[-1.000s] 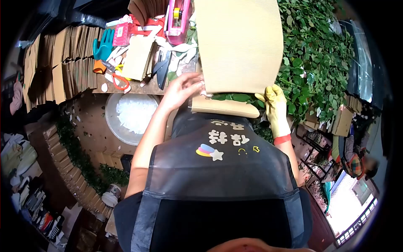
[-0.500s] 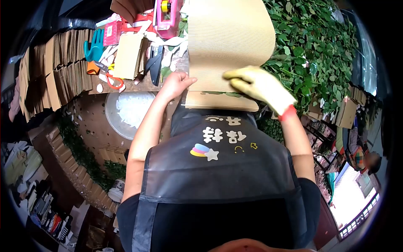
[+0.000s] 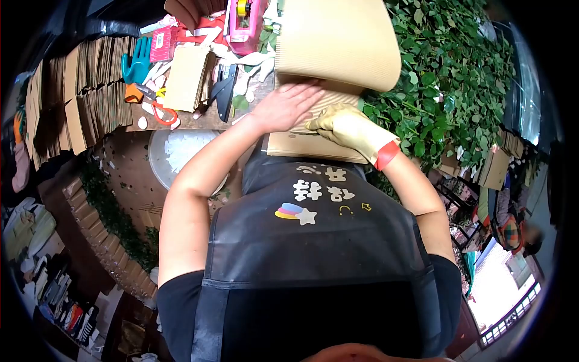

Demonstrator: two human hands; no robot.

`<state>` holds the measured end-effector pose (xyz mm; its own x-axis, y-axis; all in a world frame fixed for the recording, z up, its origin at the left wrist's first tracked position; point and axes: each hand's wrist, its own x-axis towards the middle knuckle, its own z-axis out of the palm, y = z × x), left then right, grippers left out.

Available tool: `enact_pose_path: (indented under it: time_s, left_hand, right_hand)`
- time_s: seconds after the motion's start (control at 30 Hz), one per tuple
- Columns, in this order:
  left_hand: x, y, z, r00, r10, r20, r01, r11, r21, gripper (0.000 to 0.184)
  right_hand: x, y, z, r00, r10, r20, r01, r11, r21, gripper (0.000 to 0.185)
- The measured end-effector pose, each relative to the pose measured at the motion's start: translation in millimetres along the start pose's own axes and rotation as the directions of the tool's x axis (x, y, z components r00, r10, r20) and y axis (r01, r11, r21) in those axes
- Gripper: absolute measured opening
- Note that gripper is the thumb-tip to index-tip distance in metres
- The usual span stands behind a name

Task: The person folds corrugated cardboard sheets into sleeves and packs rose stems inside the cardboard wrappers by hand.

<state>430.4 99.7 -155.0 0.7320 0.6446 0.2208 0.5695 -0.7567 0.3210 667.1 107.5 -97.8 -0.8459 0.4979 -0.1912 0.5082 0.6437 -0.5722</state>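
Observation:
A tan ribbed cardboard sheet lies on the bench in front of me, its right part curling up. My bare left hand rests on its lower left part, palm down, fingers stretched out. My right hand wears a pale yellow glove with a red band at the wrist. Its fingers are bent together at the sheet near my left fingertips; what they hold, if anything, is hidden. Below both hands the sheet's near strip lies against my dark apron.
Leafy green stems are heaped at the right. On the left stand cardboard stacks, a teal glove, red-handled cutters, black scissors and a pink tape dispenser. A round tub sits below the bench.
My left hand has moved from the sheet's left edge onto its surface and flattened. My right hand has moved left and down from the sheet's right corner. The sheet now curls over more.

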Motion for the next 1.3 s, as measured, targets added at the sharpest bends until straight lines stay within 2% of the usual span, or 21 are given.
enact_pose_path:
  time_s: [0.03,0.13,0.2,0.23,0.3,0.33,0.37,0.4,0.5,0.6,0.63,0.67,0.7,0.77,0.9,0.93,1.03,1.07,1.17,1.23,1.3]
  left_hand:
    - [-1.9,2.1,6.4,0.995,-0.082,0.049,0.082,0.997,-0.001,0.067]
    - [-3.3,2.2,9.1,0.996,-0.076,0.049,0.075,0.997,0.023,0.071]
    - [-4.1,0.1,10.2,0.987,-0.117,0.113,0.121,0.992,-0.034,0.069]
    - [-5.6,-0.3,13.2,0.973,-0.145,0.181,0.166,0.980,-0.108,0.067]
    - [-4.4,0.9,13.4,0.997,-0.072,-0.029,0.071,0.997,-0.008,0.050]
    - [-6.4,-0.7,17.6,0.998,-0.064,0.003,0.064,0.997,-0.032,0.051]
    - [-8.6,-2.6,21.7,0.998,-0.055,0.034,0.057,0.997,-0.055,0.051]
    - [-7.0,-1.0,20.2,0.998,-0.055,0.016,0.055,0.998,-0.011,0.049]
    - [-6.5,-2.0,25.1,0.993,-0.023,-0.115,0.022,1.000,-0.010,0.048]
    - [-10.7,-6.4,29.0,0.996,-0.017,-0.082,0.017,1.000,-0.002,0.048]
    - [-10.6,-5.6,29.0,0.996,-0.022,-0.088,0.022,1.000,0.006,0.048]
    - [-11.0,-6.2,29.6,0.995,-0.086,0.052,0.092,0.988,-0.127,0.050]
    - [2.5,-2.1,21.2,0.984,-0.175,0.012,0.144,0.768,-0.623,0.060]
    - [-9.2,-5.5,17.8,0.998,-0.040,-0.038,0.035,0.992,-0.125,0.072]
    - [-10.3,-11.3,41.1,0.998,-0.052,0.046,0.050,0.998,0.034,0.092]
    - [-11.2,-13.3,43.7,0.999,-0.039,0.005,0.039,0.999,0.000,0.086]
    - [-6.8,-13.4,36.4,0.997,-0.016,-0.077,0.007,0.994,-0.106,0.076]
    - [-6.2,-12.3,31.2,0.997,-0.023,-0.075,0.012,0.989,-0.146,0.075]
    - [-6.8,-3.1,25.2,0.993,-0.108,0.054,0.112,0.989,-0.097,0.075]
    - [-6.6,-3.8,25.2,0.974,-0.131,0.183,0.120,0.990,0.070,0.070]
    - [-7.0,-1.5,24.6,0.996,-0.083,0.027,0.083,0.997,0.004,0.066]
  right_hand:
    - [-3.0,-2.8,-4.3,1.000,0.012,0.014,-0.012,1.000,0.010,0.021]
    - [-5.8,-19.0,-25.7,0.999,-0.026,-0.021,0.026,0.999,0.028,0.022]
    - [8.5,-49.4,-67.7,0.978,-0.150,-0.145,0.154,0.988,0.015,0.024]
    - [18.0,-53.4,-72.2,0.876,-0.211,-0.433,0.164,0.976,-0.143,0.035]
    - [34.0,-62.8,-91.7,0.824,-0.147,-0.547,-0.046,0.945,-0.322,0.043]
    - [40.4,-62.2,-93.3,0.806,-0.107,-0.582,-0.144,0.919,-0.368,0.047]
    - [49.9,-44.8,-75.7,0.814,-0.039,-0.580,-0.212,0.909,-0.359,0.048]
    - [58.9,-30.4,-60.5,0.892,0.292,-0.345,-0.395,0.875,-0.279,0.044]
    - [70.3,-21.4,-71.5,0.919,0.302,-0.253,-0.365,0.894,-0.260,0.041]
    - [58.9,-38.9,-76.2,0.835,-0.095,-0.542,-0.105,0.939,-0.326,0.041]
    - [43.3,-63.1,-84.2,0.935,0.072,-0.348,-0.211,0.900,-0.381,0.041]
    - [38.3,-70.4,-84.3,0.957,0.004,-0.291,-0.066,0.977,-0.205,0.039]
    - [34.7,-75.1,-83.2,0.966,-0.072,-0.248,0.072,0.997,-0.007,0.038]
    - [27.6,-81.6,-67.7,0.998,0.058,0.027,-0.063,0.958,0.280,0.036]
    - [47.4,-52.8,-35.8,0.992,-0.097,0.077,0.068,0.944,0.322,0.031]
    - [53.0,-50.2,-37.0,0.977,-0.041,0.208,0.004,0.985,0.175,0.034]
    - [57.6,-65.9,-65.9,0.960,0.058,0.272,-0.088,0.991,0.098,0.034]
    - [61.3,-53.7,-48.8,0.979,-0.018,0.201,-0.022,0.980,0.197,0.030]
    - [54.5,-57.6,-67.2,0.973,0.035,0.228,-0.007,0.993,-0.121,0.022]
    - [30.3,-65.3,-82.4,0.990,0.142,0.018,-0.134,0.960,-0.246,0.017]
    - [6.3,-84.4,-103.8,0.954,0.300,-0.018,-0.293,0.918,-0.269,0.016]
